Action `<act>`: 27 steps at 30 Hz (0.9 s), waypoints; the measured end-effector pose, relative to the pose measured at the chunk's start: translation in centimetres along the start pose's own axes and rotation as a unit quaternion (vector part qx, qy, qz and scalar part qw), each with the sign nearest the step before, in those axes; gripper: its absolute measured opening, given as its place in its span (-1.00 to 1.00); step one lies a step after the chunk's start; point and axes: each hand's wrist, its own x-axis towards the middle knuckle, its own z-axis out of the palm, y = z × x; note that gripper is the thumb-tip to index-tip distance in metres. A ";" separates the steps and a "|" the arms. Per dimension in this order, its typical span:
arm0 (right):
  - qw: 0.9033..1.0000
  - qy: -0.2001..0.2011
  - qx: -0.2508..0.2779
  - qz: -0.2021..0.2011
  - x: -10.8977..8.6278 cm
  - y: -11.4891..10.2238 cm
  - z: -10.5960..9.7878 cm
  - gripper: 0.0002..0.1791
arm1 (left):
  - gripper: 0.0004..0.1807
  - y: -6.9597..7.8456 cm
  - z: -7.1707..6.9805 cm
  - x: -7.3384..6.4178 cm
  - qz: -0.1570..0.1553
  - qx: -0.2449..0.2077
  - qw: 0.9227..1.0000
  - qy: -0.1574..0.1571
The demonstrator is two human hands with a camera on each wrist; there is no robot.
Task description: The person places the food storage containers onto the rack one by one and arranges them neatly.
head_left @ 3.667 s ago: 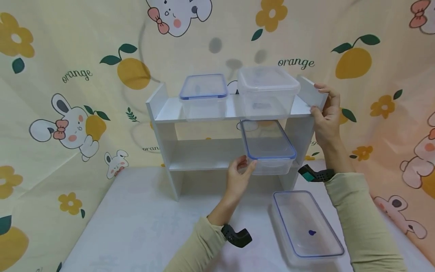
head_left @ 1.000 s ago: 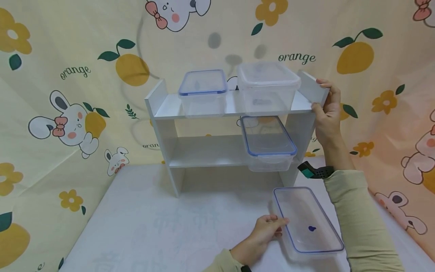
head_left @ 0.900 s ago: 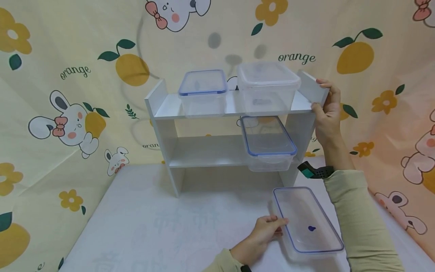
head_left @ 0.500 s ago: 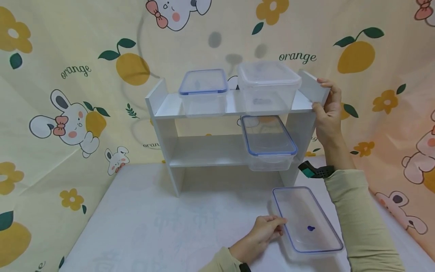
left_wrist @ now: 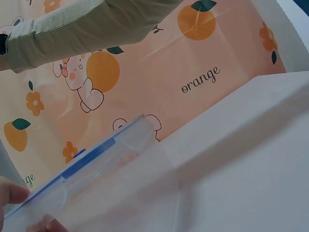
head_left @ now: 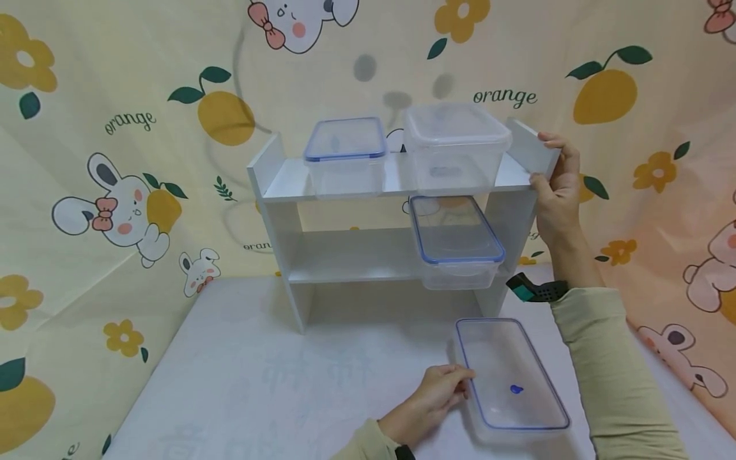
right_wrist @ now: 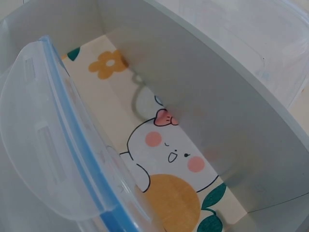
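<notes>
My left hand (head_left: pixel 434 396) pinches the left long edge of a flat clear food container (head_left: pixel 517 409) with a blue-rimmed lid, which lies on the table in front of the shelf. In the left wrist view, the thumb (left_wrist: pixel 14 192) lies along the lid edge and fingertips show below it. My right hand (head_left: pixel 559 191) grips the right side panel of a white two-tier shelf (head_left: pixel 351 255), thumb at the front edge. On the middle tier, a blue-rimmed container (head_left: pixel 460 275) juts forward at the right; its lid flap (right_wrist: pixel 43 130) fills the left of the right wrist view.
Two more lidded containers stand on the shelf's top: a blue-rimmed one (head_left: pixel 345 172) at left and a larger all-clear one (head_left: pixel 454 156) at right. Behind hangs a patterned cloth (head_left: pixel 144 51). The white table (head_left: pixel 241 383) extends under and before the shelf.
My left hand has left the middle-tier container and come down to the one on the table. That container has slid slightly left with it. The right hand keeps its grip on the shelf.
</notes>
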 end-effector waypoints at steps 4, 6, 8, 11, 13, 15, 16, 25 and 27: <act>1.000 0.000 0.002 0.001 -0.1 0.0 0.0 -0.45 | -0.92 0.1 -0.6 -0.3 -0.008 0.004 1.000 0.000; 1.000 -0.001 -0.002 0.002 -0.1 0.0 -0.1 -0.45 | -0.93 0.2 -0.9 -0.4 -0.010 0.004 1.000 -0.001; 1.000 -0.002 -0.003 0.004 -0.2 0.0 -0.1 -0.45 | -0.94 0.2 -1.2 -0.5 -0.012 0.007 1.000 -0.002; 1.000 -0.004 -0.004 0.006 -0.4 0.0 -0.2 -0.46 | -0.93 0.2 -1.6 -0.7 -0.016 0.015 1.000 -0.003; 1.000 -0.005 -0.003 0.008 -0.4 0.0 -0.2 -0.46 | -0.90 0.2 -2.0 -0.9 -0.018 0.021 1.000 -0.004; 1.000 -0.006 -0.002 0.007 -0.4 0.1 -0.2 -0.46 | -0.88 0.2 -2.3 -1.0 -0.017 0.024 1.000 -0.006; 1.000 -0.006 -0.002 0.006 -0.4 0.1 -0.2 -0.46 | -0.88 0.2 -2.4 -1.1 -0.016 0.025 1.000 -0.008; 1.000 -0.006 -0.003 0.002 -0.1 0.2 -0.2 -0.45 | -0.73 0.6 -3.9 -1.5 -0.005 0.027 0.999 -0.021; 1.000 -0.005 -0.001 0.001 0.0 0.2 -0.2 -0.45 | -0.72 0.8 -4.2 -1.5 -0.003 0.027 0.999 -0.025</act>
